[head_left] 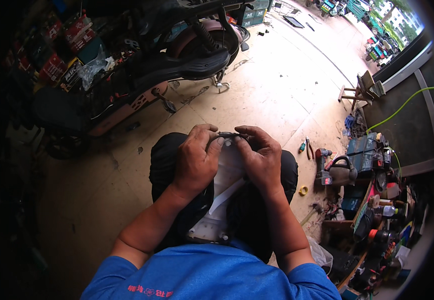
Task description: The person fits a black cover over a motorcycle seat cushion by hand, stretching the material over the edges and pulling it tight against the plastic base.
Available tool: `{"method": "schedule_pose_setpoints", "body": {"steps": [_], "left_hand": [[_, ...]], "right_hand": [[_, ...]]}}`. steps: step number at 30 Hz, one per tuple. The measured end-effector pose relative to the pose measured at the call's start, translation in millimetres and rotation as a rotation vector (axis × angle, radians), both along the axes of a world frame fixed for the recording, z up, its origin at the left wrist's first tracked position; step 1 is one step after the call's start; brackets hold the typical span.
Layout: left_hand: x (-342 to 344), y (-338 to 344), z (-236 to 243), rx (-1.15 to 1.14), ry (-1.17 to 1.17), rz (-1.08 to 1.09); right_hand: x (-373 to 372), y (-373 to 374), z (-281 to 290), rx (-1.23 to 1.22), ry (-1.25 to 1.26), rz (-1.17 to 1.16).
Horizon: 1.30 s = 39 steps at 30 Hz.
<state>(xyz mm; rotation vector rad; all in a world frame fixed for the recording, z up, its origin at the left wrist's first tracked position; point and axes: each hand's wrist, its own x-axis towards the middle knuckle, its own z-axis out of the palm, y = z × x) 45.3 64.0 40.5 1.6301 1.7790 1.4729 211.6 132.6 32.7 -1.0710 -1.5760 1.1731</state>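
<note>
A long, whitish plastic panel (229, 167) lies lengthwise between my knees, its near end close to my blue shirt. Along its far end runs a thin dark strip (231, 134). My left hand (198, 157) pinches the left side of that end, thumb on the near face and fingers curled over the strip. Opposite it, my right hand (263, 156) grips the right side in the same way, with the thumb near a small pale knob. A flat white band (225, 199) slants across the panel's middle. My fingers hide parts of the strip.
A screwdriver (302, 146), pliers (310, 148), a cordless drill (322, 166) and a yellow ring (303, 190) lie on the floor to my right. Beyond them stand a toolbox (364, 152) and cluttered shelves. An electric scooter (187, 67) stands ahead left; a wooden stool (359, 94) is far right.
</note>
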Motion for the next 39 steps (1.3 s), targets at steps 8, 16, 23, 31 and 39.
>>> {"method": "schedule_pose_setpoints", "body": {"steps": [8,16,23,31,39], "left_hand": [[1,2,-2,-0.066,-0.022,0.035],[9,1,4,-0.037,-0.078,0.077],[4,1,-6,0.024,0.01,0.025],[5,-1,-2,0.022,0.098,0.016],[7,-1,0,-0.033,0.083,0.046]], "right_hand": [[4,10,-14,0.017,-0.039,0.063],[1,7,-7,-0.018,-0.059,0.008],[4,-3,0,0.432,-0.285,-0.038],[15,-11,-4,0.618,-0.383,-0.037],[12,-6,8,0.585,-0.358,0.009]]}}
